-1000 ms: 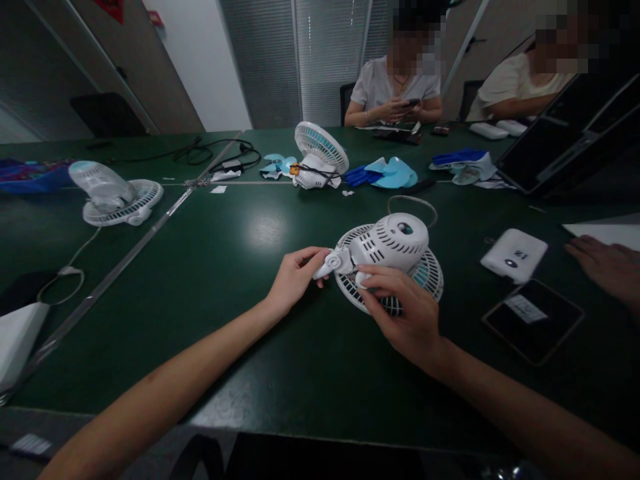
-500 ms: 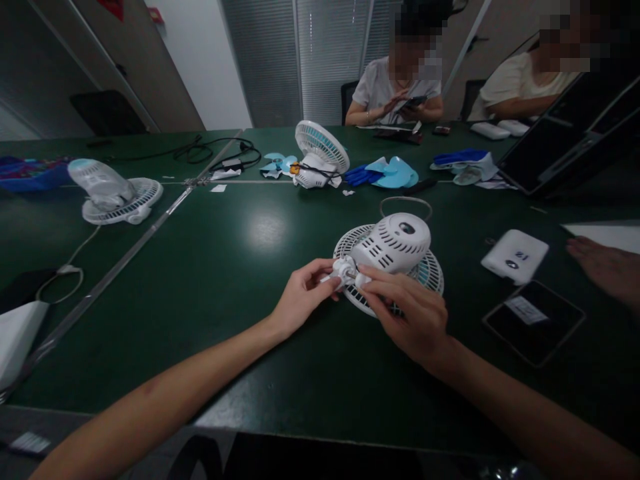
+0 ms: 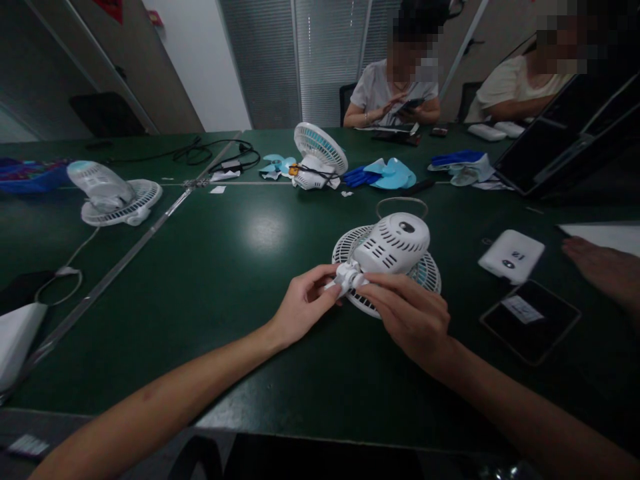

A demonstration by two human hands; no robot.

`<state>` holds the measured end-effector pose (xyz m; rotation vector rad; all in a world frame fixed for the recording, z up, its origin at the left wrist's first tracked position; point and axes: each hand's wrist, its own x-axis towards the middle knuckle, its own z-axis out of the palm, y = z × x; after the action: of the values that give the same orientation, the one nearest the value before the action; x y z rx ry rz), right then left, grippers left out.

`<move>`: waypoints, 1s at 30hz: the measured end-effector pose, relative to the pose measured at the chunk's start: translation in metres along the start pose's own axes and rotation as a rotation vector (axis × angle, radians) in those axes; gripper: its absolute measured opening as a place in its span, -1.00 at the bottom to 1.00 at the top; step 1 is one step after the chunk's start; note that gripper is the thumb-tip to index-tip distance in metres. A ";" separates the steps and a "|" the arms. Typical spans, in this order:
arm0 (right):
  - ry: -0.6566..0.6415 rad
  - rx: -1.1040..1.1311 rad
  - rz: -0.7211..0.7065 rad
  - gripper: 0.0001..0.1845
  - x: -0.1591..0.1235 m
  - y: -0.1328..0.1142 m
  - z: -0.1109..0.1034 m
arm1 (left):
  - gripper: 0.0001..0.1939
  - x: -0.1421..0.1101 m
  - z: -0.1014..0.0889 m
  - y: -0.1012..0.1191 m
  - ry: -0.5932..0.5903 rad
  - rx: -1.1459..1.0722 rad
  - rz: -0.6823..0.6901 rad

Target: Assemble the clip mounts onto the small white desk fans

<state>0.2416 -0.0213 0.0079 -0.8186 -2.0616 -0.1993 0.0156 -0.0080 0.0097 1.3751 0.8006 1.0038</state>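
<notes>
A white electric fan [image 3: 397, 241] lies with its round grille flat on the green table, motor housing upward. At the near end of the housing is a white joint piece [image 3: 343, 276], pinched between the thumb and fingers of my left hand [image 3: 300, 305]. My right hand [image 3: 414, 308] reaches in from the other side and grips a small white knob [image 3: 360, 280] by its end. The knob sits up against the joint piece, its metal shaft out of sight. My right fingers partly cover the grille below the housing.
Another fan [image 3: 113, 190] lies at the left, and one more fan [image 3: 320, 153] stands at the back beside blue fan blades [image 3: 393, 173]. To the right are a white box-like device [image 3: 513, 255], a black tablet-like slab [image 3: 530, 321] and another person's hand [image 3: 600, 270]. Two people sit across the table.
The knob in my right hand has moved left into the joint piece. Its metal shaft, visible in the gap before, is now hidden. My left hand keeps its hold.
</notes>
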 end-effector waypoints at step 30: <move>-0.085 -0.130 0.065 -0.73 0.016 -0.018 -0.010 | -0.55 -0.004 0.002 -0.010 -0.009 0.467 0.317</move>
<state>0.2308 -0.0320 0.0289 -0.9870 -2.1151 -0.2688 0.0171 -0.0116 -0.0004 1.9524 0.8605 1.0915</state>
